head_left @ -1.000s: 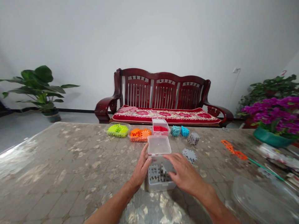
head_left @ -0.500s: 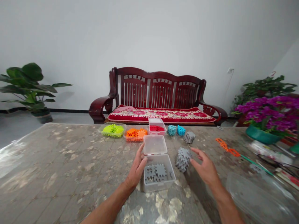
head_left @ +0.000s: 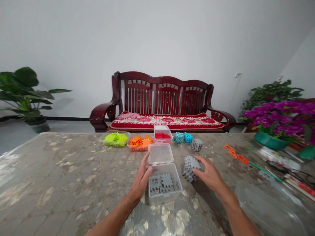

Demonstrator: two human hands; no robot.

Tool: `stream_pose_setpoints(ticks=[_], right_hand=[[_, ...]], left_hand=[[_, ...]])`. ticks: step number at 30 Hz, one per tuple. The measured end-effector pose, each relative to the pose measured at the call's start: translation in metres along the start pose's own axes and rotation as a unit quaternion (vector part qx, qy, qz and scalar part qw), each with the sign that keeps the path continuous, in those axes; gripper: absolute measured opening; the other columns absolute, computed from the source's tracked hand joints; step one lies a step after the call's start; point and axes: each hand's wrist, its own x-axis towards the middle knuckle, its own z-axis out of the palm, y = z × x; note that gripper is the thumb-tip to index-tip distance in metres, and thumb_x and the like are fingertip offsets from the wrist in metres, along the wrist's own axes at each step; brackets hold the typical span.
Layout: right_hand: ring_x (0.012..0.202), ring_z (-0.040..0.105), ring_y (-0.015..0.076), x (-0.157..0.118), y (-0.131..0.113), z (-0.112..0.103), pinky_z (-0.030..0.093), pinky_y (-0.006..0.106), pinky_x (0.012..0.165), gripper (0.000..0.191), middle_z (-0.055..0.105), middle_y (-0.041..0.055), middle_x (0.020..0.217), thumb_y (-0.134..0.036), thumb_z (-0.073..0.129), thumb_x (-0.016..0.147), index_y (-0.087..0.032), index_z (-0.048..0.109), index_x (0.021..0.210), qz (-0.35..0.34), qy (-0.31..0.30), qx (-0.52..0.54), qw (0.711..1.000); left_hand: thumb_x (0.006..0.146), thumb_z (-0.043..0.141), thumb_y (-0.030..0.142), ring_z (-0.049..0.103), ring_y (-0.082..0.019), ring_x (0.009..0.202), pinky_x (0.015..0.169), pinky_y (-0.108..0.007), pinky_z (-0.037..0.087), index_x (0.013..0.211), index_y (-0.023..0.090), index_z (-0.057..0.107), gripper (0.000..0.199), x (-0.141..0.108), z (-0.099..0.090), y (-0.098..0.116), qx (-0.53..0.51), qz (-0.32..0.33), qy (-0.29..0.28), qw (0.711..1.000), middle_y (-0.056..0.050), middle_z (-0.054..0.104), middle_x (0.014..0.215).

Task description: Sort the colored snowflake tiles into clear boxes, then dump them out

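My left hand [head_left: 140, 179] is at the left side of a clear plastic box [head_left: 165, 198], its thumb at the rim and fingers by the hinge. The box's lid [head_left: 160, 154] is flipped back. Inside lie grey interlocking tiles [head_left: 166, 181], flat and notched at the edges. To the right of the box stands a stack of grey tiles [head_left: 188, 173]. My right hand [head_left: 208, 173] has thumb and fingertips on a grey tile [head_left: 196, 163] at the stack's upper right.
Behind the box are tubs of lime-green pieces [head_left: 115, 139], orange pieces [head_left: 140, 143] and red pieces [head_left: 162, 135]. Two blue clusters [head_left: 178, 138] and a smaller grey stack [head_left: 197, 144] stand right of them. A clear lid [head_left: 265, 206], orange linked pieces [head_left: 236, 154] and a flowerpot [head_left: 270, 140] occupy the right.
My right hand has moved in against the grey stack and closed on a tile there. My left hand stays by the box. The whole view has shifted slightly.
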Motion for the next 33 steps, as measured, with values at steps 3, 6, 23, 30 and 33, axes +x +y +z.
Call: stream_pose_setpoints(ticks=[3, 6, 23, 30, 33], right_hand=[[0.116, 0.061, 0.027, -0.003, 0.005, -0.005, 0.044, 0.045, 0.105, 0.056, 0.067, 0.0118, 0.127, -0.043, 0.063, 0.074, -0.018, 0.064, 0.124, 0.012, 0.014, 0.047, 0.999], [0.113, 0.063, 0.0273, -0.004, 0.022, -0.008, 0.045, 0.046, 0.103, 0.059, 0.067, 0.0127, 0.126, -0.048, 0.061, 0.073, -0.017, 0.063, 0.124, 0.056, 0.06, 0.082, 0.993], [0.128, 0.055, 0.0273, -0.002, 0.011, -0.001, 0.04, 0.046, 0.109, 0.064, 0.061, 0.0144, 0.137, -0.041, 0.062, 0.076, -0.017, 0.056, 0.135, 0.021, 0.01, -0.002, 1.0], [0.113, 0.064, 0.0287, 0.002, -0.027, 0.0, 0.046, 0.045, 0.101, 0.049, 0.071, 0.0114, 0.122, -0.038, 0.062, 0.079, -0.02, 0.067, 0.124, 0.013, -0.023, -0.083, 0.996], [0.11, 0.066, 0.0282, 0.0, -0.022, 0.001, 0.048, 0.044, 0.099, 0.047, 0.072, 0.0114, 0.12, -0.038, 0.059, 0.08, -0.019, 0.068, 0.122, 0.033, -0.018, -0.044, 0.998]], left_hand=[[0.093, 0.053, 0.051, 0.06, -0.033, 0.12, 0.105, -0.047, 0.045, 0.156, 0.017, 0.025, 0.077, 0.0, -0.001, -0.002, 0.009, 0.002, 0.002, 1.0, -0.013, 0.062, 0.135], [0.094, 0.052, 0.051, 0.059, -0.032, 0.122, 0.106, -0.045, 0.044, 0.156, 0.018, 0.023, 0.076, 0.001, -0.001, -0.003, 0.016, 0.004, -0.002, 1.0, -0.013, 0.059, 0.139], [0.093, 0.053, 0.053, 0.061, -0.033, 0.119, 0.104, -0.045, 0.046, 0.156, 0.018, 0.025, 0.077, 0.0, 0.0, 0.002, 0.013, 0.007, -0.001, 1.0, -0.013, 0.058, 0.14], [0.094, 0.051, 0.052, 0.054, -0.034, 0.128, 0.109, -0.047, 0.041, 0.156, 0.018, 0.026, 0.075, 0.0, -0.002, -0.001, 0.027, 0.009, 0.005, 1.0, -0.014, 0.057, 0.14], [0.094, 0.052, 0.051, 0.054, -0.034, 0.129, 0.109, -0.047, 0.041, 0.156, 0.018, 0.027, 0.075, 0.0, -0.002, -0.002, 0.027, 0.01, 0.009, 1.0, -0.014, 0.057, 0.141]])
